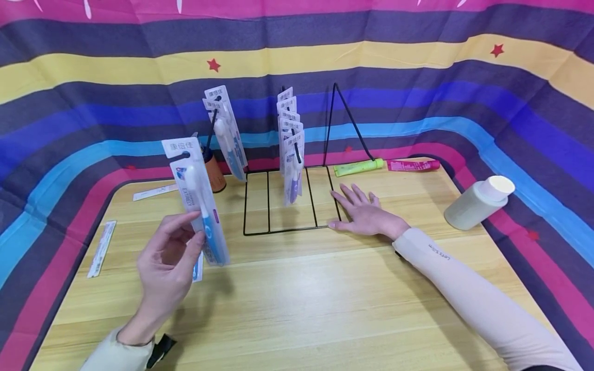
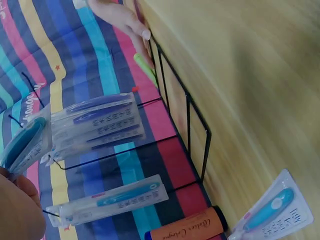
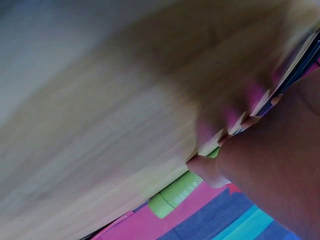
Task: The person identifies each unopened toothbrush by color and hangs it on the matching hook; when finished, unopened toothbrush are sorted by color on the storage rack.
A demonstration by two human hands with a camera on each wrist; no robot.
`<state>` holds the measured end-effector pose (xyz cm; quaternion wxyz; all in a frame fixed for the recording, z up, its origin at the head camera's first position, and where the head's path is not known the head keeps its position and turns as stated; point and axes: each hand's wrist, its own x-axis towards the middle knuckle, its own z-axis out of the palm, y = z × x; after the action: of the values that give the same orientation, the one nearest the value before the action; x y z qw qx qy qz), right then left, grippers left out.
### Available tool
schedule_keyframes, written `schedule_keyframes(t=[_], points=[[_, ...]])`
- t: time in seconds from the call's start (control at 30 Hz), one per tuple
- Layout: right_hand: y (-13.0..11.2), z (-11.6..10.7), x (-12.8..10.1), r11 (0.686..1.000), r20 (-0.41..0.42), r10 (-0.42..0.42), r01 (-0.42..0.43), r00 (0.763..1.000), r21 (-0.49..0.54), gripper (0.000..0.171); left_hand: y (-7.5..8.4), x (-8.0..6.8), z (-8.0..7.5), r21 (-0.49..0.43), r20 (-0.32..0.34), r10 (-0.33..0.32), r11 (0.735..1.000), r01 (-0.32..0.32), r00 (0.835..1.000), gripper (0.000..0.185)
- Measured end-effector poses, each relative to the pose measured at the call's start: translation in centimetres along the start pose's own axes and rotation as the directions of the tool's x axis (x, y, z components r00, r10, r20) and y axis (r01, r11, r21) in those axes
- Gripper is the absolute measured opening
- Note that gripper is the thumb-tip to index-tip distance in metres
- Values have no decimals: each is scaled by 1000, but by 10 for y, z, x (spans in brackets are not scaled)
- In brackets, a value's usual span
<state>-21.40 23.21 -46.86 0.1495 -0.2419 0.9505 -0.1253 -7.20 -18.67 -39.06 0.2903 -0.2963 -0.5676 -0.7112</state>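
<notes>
Left hand point(image 1: 167, 260) pinching a packaged toothbrush point(image 1: 199, 206) upright.
Right hand point(image 1: 366, 212), fingers straight, lies flat on the wooden table point(image 1: 325, 304), touching the black wire rack point(image 1: 287, 198).

White bottle point(image 1: 478, 203), green tube point(image 1: 359, 167), pink tube point(image 1: 413, 165), orange cylinder point(image 1: 214, 172) on wooden table point(image 1: 325, 299).

"康倍佳" on toothbrush pack point(image 1: 195, 198) header, "Let's Slim" on right sleeve point(image 1: 438, 252)
</notes>
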Motion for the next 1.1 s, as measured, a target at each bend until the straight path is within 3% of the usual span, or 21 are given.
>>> schedule_keyframes(t=[0.13, 0.43, 0.63, 0.9, 1.1], points=[[0, 0, 1, 1000, 4, -1, 1, 1000, 2, 104, -6, -4, 2, 0, 16, 9, 1000, -9, 1000, 33], [-1, 3, 1, 1000, 5, 3, -3, 1000, -2, 104, -21, -13, -3, 34, 35, -38, 999, 37, 999, 36], [-1, 1, -1, 1000, -9, 1, -1, 1000, 3, 103, -31, -12, -6, 123, 30, -72, 990, 68, 997, 44], [0, 0, -1, 1000, 1, 10, -10, 1000, -5, 104, -52, 7, -10, 194, 43, -136, 973, 125, 990, 45], [0, 0, 0, 1000, 17, 12, -12, 1000, 2, 104, -71, 30, -17, 294, 66, -208, 939, 180, 976, 44]])
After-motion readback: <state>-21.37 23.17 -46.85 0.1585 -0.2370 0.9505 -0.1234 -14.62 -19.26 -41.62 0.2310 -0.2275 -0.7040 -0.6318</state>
